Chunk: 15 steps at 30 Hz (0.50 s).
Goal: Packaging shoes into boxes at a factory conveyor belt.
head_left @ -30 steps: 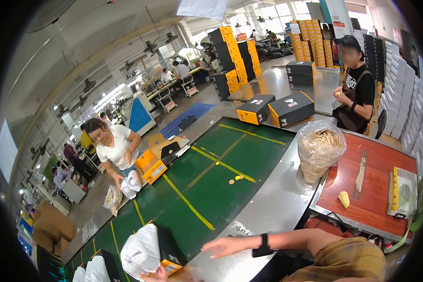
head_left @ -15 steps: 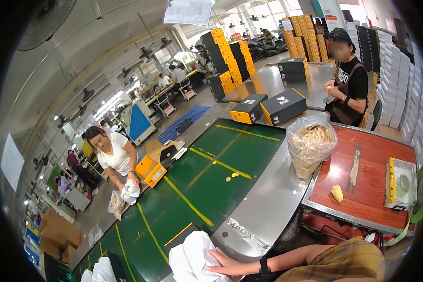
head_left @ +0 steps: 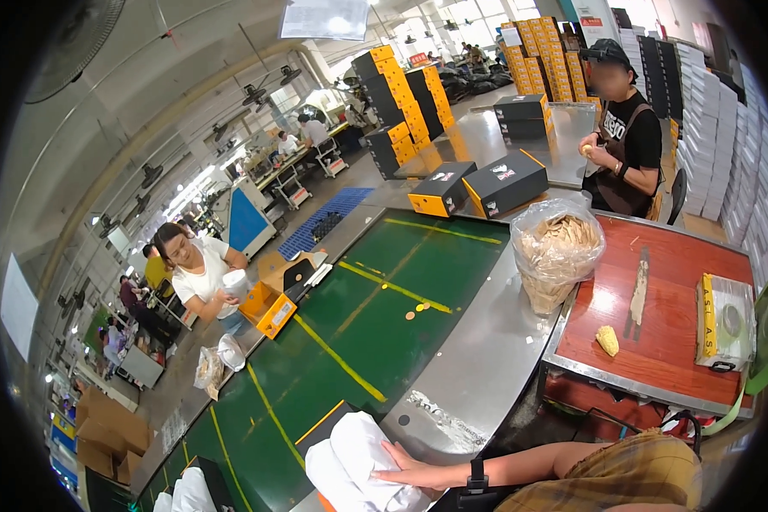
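Observation:
A white paper- or cloth-wrapped bundle [head_left: 350, 461] sits at the near edge of the green belt, inside or in front of a dark box [head_left: 322, 429] with an orange edge. What the wrapping covers is hidden. My right hand [head_left: 408, 469], with a dark band on its wrist, comes in from the lower right. Its fingers lie stretched out against the bundle's right side, touching it without wrapping round it. My left hand does not show.
The green belt [head_left: 384, 299] has yellow lines and small discs. Across it a co-worker holds a white bundle beside an open orange box [head_left: 269, 307]. A bag of brown paper [head_left: 550, 256] stands by a red table [head_left: 636, 299]. Another person sits at the back right.
The co-worker across the belt has lifted a white bundle upright, leaving a white piece at the edge. My right hand stays against its bundle. Orange now shows below that bundle. The view shifts slightly.

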Each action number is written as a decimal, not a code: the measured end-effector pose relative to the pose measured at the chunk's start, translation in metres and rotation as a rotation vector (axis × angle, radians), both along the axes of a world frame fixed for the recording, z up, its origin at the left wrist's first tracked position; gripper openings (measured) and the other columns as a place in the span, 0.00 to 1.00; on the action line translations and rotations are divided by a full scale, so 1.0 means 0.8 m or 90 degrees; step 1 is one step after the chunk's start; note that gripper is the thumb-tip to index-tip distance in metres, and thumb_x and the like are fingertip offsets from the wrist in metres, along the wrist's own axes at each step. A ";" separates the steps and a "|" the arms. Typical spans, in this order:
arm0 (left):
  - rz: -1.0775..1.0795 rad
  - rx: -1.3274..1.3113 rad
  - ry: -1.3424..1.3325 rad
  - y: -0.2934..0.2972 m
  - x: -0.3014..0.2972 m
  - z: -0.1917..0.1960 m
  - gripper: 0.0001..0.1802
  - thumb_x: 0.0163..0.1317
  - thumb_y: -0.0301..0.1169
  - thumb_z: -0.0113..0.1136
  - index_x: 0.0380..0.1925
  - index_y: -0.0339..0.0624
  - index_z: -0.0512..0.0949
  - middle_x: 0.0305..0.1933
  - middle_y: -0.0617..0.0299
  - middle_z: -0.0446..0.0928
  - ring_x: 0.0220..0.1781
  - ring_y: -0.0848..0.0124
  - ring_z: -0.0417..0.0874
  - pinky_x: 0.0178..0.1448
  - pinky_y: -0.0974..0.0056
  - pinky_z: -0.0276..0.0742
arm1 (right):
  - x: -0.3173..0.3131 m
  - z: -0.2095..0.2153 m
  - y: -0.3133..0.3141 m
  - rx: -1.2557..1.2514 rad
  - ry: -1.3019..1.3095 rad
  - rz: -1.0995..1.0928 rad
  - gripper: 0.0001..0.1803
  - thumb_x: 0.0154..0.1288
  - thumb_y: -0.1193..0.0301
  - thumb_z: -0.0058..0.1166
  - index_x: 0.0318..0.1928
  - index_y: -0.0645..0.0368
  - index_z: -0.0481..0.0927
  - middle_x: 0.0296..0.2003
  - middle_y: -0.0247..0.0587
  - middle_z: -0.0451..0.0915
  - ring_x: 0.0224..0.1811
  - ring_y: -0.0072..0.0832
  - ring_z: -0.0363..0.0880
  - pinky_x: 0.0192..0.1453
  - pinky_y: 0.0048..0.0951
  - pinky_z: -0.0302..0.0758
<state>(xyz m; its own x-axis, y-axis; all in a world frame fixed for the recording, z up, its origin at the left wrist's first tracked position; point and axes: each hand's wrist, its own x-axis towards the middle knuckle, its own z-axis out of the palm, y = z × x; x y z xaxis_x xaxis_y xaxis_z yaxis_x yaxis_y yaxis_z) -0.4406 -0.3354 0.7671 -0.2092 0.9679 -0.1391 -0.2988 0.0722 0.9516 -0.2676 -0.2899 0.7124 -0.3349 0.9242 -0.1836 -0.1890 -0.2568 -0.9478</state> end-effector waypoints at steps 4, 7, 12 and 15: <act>-0.056 0.006 -0.013 0.008 0.059 -0.013 0.30 0.72 0.43 0.47 0.69 0.47 0.56 0.68 0.55 0.64 0.69 0.60 0.65 0.71 0.52 0.62 | 0.035 0.010 -0.001 -0.017 0.121 -0.018 0.62 0.58 0.42 0.61 0.74 0.64 0.35 0.73 0.55 0.45 0.76 0.38 0.44 0.76 0.34 0.46; -0.105 0.012 -0.028 0.019 0.104 -0.026 0.29 0.72 0.44 0.44 0.69 0.47 0.56 0.68 0.55 0.63 0.68 0.60 0.66 0.70 0.53 0.63 | 0.094 -0.004 0.008 -0.071 0.167 -0.068 0.60 0.57 0.47 0.65 0.73 0.68 0.40 0.72 0.55 0.49 0.74 0.38 0.52 0.74 0.33 0.52; -0.223 0.016 -0.125 0.036 0.159 -0.037 0.28 0.76 0.36 0.37 0.72 0.45 0.48 0.74 0.57 0.53 0.73 0.61 0.58 0.76 0.56 0.52 | 0.199 0.027 0.010 -0.030 0.143 -0.149 0.57 0.59 0.55 0.66 0.73 0.70 0.43 0.71 0.56 0.52 0.72 0.36 0.55 0.73 0.30 0.55; -0.408 -0.091 -0.187 0.044 0.212 -0.048 0.27 0.76 0.38 0.39 0.70 0.41 0.55 0.72 0.58 0.60 0.73 0.62 0.60 0.75 0.58 0.56 | 0.273 -0.019 0.025 0.070 -0.043 -0.235 0.55 0.59 0.47 0.63 0.73 0.67 0.48 0.72 0.63 0.50 0.74 0.44 0.52 0.74 0.34 0.53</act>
